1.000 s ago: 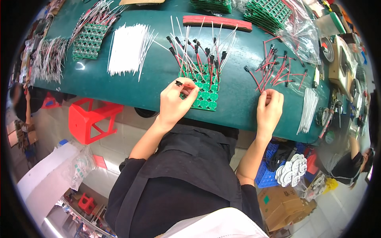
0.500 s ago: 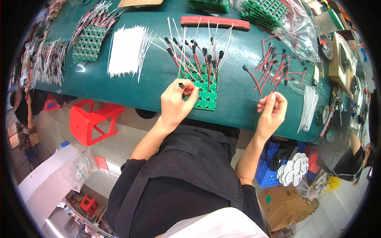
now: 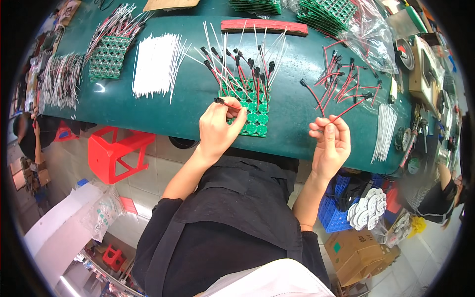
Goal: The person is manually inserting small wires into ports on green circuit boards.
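My left hand point(image 3: 218, 127) is closed in a pinch on a short red wire lead whose black connector point(image 3: 219, 100) sticks out past the fingers. It is at the left edge of a green circuit board panel point(image 3: 257, 119). From the panel's far part rise several red wire leads with black connectors point(image 3: 257, 72) and thin white wires. My right hand point(image 3: 330, 147) pinches the near end of another red wire lead point(image 3: 350, 107). That lead slants up to the right, its black connector beside a loose heap of similar leads point(image 3: 332, 77).
White wires point(image 3: 156, 64) lie in a bundle left of the panel, another bundle point(image 3: 384, 132) at right. A red bar point(image 3: 264, 27) lies behind the panel. Stacked boards point(image 3: 326, 15) and a plastic bag point(image 3: 373, 39) are at far right. A red stool point(image 3: 114, 151) stands left below the table.
My right hand has shifted slightly left, and the lead in it now shows at full length, lifted from the heap. The connector at my left hand has turned to point left.
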Available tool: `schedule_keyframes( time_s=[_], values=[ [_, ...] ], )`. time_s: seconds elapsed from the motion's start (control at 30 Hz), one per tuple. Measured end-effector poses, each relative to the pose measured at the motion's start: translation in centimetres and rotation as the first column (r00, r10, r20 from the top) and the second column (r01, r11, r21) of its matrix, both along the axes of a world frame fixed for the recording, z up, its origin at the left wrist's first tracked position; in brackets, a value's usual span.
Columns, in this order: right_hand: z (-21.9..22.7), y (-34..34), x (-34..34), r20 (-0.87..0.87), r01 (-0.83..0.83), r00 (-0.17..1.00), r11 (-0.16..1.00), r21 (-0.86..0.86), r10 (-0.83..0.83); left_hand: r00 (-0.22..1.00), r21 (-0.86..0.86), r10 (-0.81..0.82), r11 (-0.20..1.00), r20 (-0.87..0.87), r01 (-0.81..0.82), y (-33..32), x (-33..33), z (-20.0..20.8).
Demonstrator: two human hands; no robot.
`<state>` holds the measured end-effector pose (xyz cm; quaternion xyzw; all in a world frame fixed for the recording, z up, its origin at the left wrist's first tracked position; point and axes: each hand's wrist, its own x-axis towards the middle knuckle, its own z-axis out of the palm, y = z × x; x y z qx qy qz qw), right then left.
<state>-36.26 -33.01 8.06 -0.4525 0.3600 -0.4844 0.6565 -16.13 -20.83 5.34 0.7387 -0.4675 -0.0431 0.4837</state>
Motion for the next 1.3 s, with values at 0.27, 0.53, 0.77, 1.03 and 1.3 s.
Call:
schedule_keyframes(
  time_s=[0.27, 0.53, 0.77, 1.03, 1.3],
  values=[
    [0.4, 1.3, 0.4, -0.07, -0.09, 0.993, 0.996, -0.004, 0.09, 1.0, 0.013, -0.008, 1.0, 0.027, 0.007, -0.4, -0.1, 0.3],
    [0.2, 3.3, 3.6, -0.522, -0.348, 0.851, 0.804, -0.482, 0.056, 0.99, 0.057, -0.012, 0.998, -0.141, 0.02, -0.2, 0.3, 1.5],
    [-0.2, 4.6, 6.2, -0.579, -0.471, 0.815, 0.538, -0.699, -0.038, 0.82, -0.051, -0.278, 0.955, -0.5, 0.292, 2.1, 0.1, 2.7],
    [-0.2, 3.0, 6.9, -0.561, -0.434, 0.802, 0.445, -0.783, -0.204, 0.805, 0.009, -0.047, 0.998, -0.591, 0.065, 2.4, 1.0, 2.2],
    [-1.3, -2.6, 0.0, -0.906, -0.39, 0.199, 0.817, -0.424, -0.375, 0.962, 0.027, -0.001, 1.0, -0.272, 0.009, 1.5, 1.7, 0.7]
  ],
)
